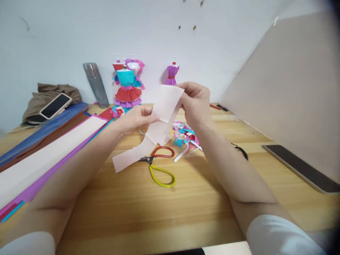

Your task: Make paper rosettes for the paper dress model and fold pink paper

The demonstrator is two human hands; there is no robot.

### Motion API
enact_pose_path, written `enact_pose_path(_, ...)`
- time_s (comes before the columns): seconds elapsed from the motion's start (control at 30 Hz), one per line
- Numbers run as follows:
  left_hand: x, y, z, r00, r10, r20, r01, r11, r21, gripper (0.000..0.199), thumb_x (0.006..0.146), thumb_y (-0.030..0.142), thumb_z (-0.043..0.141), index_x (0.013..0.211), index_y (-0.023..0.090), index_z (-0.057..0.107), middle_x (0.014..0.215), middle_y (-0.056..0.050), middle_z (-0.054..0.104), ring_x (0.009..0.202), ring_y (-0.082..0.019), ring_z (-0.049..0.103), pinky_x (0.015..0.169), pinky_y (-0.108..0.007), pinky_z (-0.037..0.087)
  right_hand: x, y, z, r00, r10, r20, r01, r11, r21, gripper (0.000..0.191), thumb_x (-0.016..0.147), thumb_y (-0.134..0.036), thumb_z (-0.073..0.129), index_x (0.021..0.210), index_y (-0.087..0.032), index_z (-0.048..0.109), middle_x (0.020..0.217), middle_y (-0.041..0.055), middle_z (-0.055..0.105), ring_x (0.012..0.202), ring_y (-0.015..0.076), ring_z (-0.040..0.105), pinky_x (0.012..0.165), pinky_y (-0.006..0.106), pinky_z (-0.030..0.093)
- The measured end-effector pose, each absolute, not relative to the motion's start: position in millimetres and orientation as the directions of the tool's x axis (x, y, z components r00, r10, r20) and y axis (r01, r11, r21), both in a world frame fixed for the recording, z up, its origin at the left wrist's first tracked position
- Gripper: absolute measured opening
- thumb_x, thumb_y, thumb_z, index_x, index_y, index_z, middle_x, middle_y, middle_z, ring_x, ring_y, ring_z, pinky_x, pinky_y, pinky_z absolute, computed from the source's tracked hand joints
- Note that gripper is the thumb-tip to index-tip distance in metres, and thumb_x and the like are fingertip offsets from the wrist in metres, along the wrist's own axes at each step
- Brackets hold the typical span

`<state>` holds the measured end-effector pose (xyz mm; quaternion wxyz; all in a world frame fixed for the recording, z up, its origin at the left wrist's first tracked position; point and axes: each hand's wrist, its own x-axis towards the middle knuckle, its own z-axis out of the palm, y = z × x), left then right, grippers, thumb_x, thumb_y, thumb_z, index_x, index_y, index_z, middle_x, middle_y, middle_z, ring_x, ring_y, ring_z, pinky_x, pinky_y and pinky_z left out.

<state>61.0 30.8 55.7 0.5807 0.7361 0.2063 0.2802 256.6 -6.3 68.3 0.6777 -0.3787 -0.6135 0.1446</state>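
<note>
A pale pink strip of crepe paper [168, 102] is held up between my two hands above the table. My left hand [139, 118] pinches its lower left edge between thumb and fingers. At the upper right corner, my right hand [196, 101] grips the same paper. Below hang or lie more pale pink paper pieces [127, 158]; whether they join the held strip I cannot tell. Scissors [162, 166] with one red and one yellow handle rest on the wood, their blades partly under the pink paper. Colourful paper scraps [186, 134] lie in a heap behind, near my right forearm.
Several small dress forms in coloured paper [127, 81] stand by the wall, with a purple one [172, 74] apart. Left are folded paper sheets [53, 148], a phone [56, 105], brown cloth [53, 94] and a grey bottle [97, 85]. A tablet-like device [300, 166] lies right.
</note>
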Motion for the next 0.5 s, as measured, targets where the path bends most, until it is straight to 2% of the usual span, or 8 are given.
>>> enact_pose_path(0.13, 64, 28, 54, 0.704, 0.667, 0.245, -0.117, -0.231, 0.966, 0.044, 0.061, 0.050, 0.087, 0.082, 0.012, 0.076, 0.083, -0.009, 0.075, 0.071, -0.017, 0.067, 0.066, -0.028, 0.054, 246, -15, 70, 0.145, 0.682, 0.717, 0.208, 0.687, -0.696, 0.022, 0.076, -0.041, 0.074, 0.066, -0.024, 0.065, 0.065, -0.0029, 0.065, 0.062, 0.0134, 0.060, 0.057, 0.028, 0.050)
enact_pose_path(0.27, 62, 23, 62, 0.654, 0.701, 0.283, -0.155, -0.241, 0.958, 0.042, 0.058, 0.046, 0.089, 0.077, 0.011, 0.075, 0.080, -0.009, 0.075, 0.070, -0.018, 0.068, 0.064, -0.029, 0.055, 244, -17, 68, 0.080, 0.696, 0.714, 0.262, 0.676, -0.688, 0.014, 0.077, -0.035, 0.072, 0.070, -0.023, 0.068, 0.070, -0.0018, 0.070, 0.063, 0.0140, 0.061, 0.057, 0.028, 0.048)
enact_pose_path(0.4, 58, 23, 67, 0.697, 0.679, 0.232, -0.075, -0.254, 0.964, 0.039, 0.060, 0.043, 0.088, 0.074, 0.010, 0.074, 0.075, -0.009, 0.074, 0.067, -0.019, 0.068, 0.061, -0.028, 0.055, 249, -13, 67, 0.167, 0.640, 0.750, 0.334, 0.679, -0.654, 0.008, 0.077, -0.027, 0.068, 0.069, -0.024, 0.068, 0.072, -0.0016, 0.071, 0.064, 0.0144, 0.061, 0.056, 0.028, 0.047)
enact_pose_path(0.5, 58, 24, 67, 0.721, 0.667, 0.189, -0.028, -0.244, 0.969, 0.035, 0.060, 0.042, 0.087, 0.071, 0.011, 0.073, 0.072, -0.008, 0.073, 0.067, -0.019, 0.068, 0.060, -0.028, 0.055, 252, -12, 70, 0.247, 0.578, 0.778, 0.380, 0.681, -0.626, 0.012, 0.080, -0.024, 0.062, 0.069, -0.023, 0.067, 0.069, -0.0022, 0.069, 0.063, 0.0139, 0.059, 0.057, 0.028, 0.047)
